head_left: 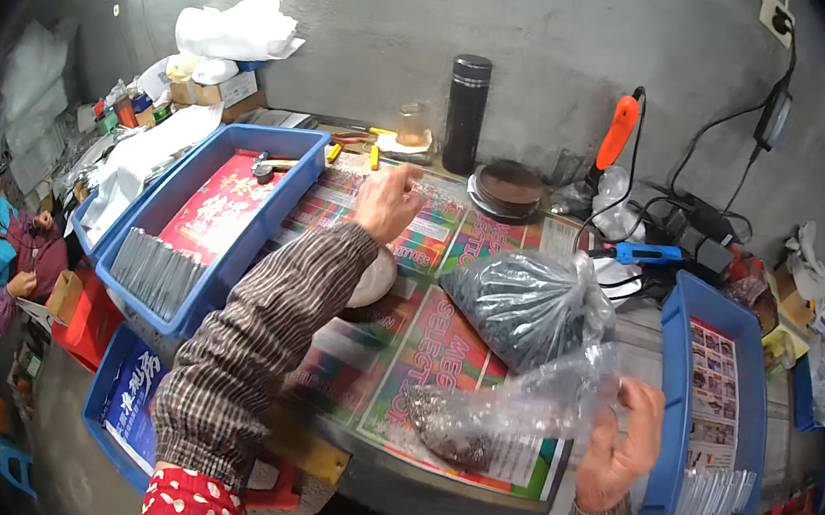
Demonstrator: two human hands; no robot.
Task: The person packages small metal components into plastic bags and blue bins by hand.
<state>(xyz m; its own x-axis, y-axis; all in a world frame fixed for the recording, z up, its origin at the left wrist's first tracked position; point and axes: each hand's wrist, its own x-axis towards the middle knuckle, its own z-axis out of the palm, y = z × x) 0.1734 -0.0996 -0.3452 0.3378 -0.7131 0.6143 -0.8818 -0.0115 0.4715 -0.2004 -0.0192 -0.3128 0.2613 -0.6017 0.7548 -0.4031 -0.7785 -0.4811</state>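
My right hand (622, 445) is closed on the gathered upper end of a clear plastic bag (549, 398). The bag lies slanted across the table, its lower end holding a heap of small dark parts (454, 438). Just beyond it sits a larger, tied plastic bag (518, 304) filled with dark contents. My left hand (388, 203) is over the far middle of the table, fingers loosely bent and apart, with nothing visible in them. Under my left forearm a round white object (373, 279) shows in part.
A blue tray (200, 321) with slim metallic pieces stands left; another blue tray (760, 425) stands right. A black flask (466, 112), a stack of brown discs (507, 189), an orange-handled tool (618, 130) and a blue corded tool (646, 254) line the back. Another person (17, 241) is far left.
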